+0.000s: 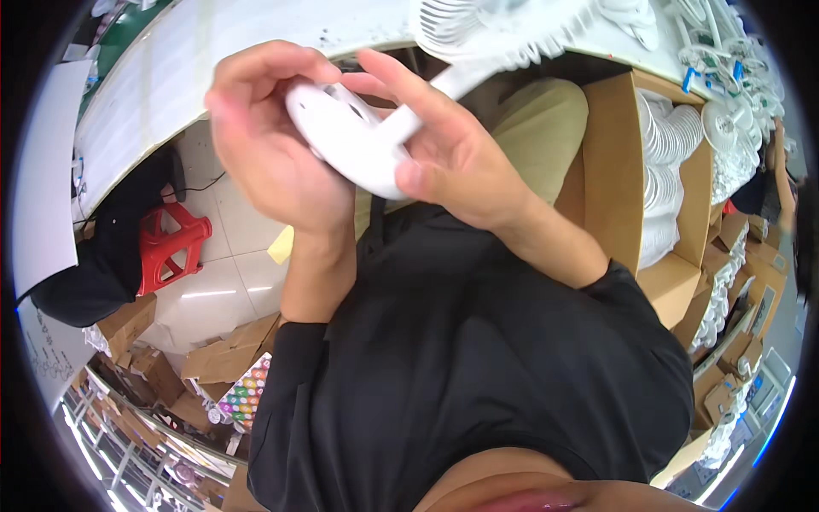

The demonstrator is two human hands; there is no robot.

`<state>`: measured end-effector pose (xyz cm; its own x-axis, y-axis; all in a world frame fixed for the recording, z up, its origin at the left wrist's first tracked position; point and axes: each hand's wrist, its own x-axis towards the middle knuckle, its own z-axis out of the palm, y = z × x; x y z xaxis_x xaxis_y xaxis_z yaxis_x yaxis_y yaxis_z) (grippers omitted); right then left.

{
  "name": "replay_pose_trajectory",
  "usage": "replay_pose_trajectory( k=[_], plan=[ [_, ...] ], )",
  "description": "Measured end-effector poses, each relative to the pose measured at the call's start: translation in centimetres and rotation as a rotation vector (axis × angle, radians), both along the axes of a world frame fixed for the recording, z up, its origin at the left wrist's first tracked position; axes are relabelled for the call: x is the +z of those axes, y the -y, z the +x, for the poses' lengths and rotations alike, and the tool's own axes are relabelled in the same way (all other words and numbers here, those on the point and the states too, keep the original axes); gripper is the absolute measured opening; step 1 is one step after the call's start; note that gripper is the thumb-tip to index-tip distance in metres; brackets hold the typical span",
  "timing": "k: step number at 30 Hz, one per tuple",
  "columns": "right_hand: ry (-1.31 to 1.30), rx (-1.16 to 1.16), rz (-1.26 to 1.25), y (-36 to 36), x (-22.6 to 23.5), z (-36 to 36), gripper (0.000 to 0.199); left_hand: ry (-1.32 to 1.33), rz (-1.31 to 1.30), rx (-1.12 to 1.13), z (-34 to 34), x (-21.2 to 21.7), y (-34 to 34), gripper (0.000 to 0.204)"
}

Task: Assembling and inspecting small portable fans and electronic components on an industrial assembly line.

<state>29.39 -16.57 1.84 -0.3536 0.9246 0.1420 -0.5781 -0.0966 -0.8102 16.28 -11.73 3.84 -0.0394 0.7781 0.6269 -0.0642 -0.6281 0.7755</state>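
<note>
Between my two hands is a white desk fan (337, 141), tilted so that its rounded base is toward me and its stem runs up to the right. The fan's grille head (478, 26) is at the top of the view, over the table edge, partly blurred. My left hand (273, 154) wraps the left side of the base, its fingers curled over the rim. My right hand (473, 158) grips the base's right side by the stem, thumb on the near rim. Part of the stem is behind my right fingers.
A white worktable (162, 77) curves across the far side. At the right, an open cardboard box (610, 162) holds stacked white fan grilles (670, 136). More white fan parts (725, 77) with blue pieces are piled at the far right. A red stool (175, 243) stands on the tiled floor at the left.
</note>
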Motion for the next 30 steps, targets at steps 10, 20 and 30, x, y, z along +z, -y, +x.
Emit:
replay_pose_trajectory(
  k=[10,20,30],
  plan=[
    [0.017,0.186,-0.327,0.7,1.3,0.3,0.087,0.125,-0.262,-0.041,0.1,0.6,2.3,0.048],
    [-0.021,0.154,-0.138,1.3,0.2,-1.0,0.090,0.175,-0.151,-0.162,-0.6,0.6,2.0,0.046],
    [0.139,0.160,-0.004,1.4,0.8,-0.3,0.093,0.261,-0.159,-0.232,-0.7,1.1,2.8,0.044]
  ],
)
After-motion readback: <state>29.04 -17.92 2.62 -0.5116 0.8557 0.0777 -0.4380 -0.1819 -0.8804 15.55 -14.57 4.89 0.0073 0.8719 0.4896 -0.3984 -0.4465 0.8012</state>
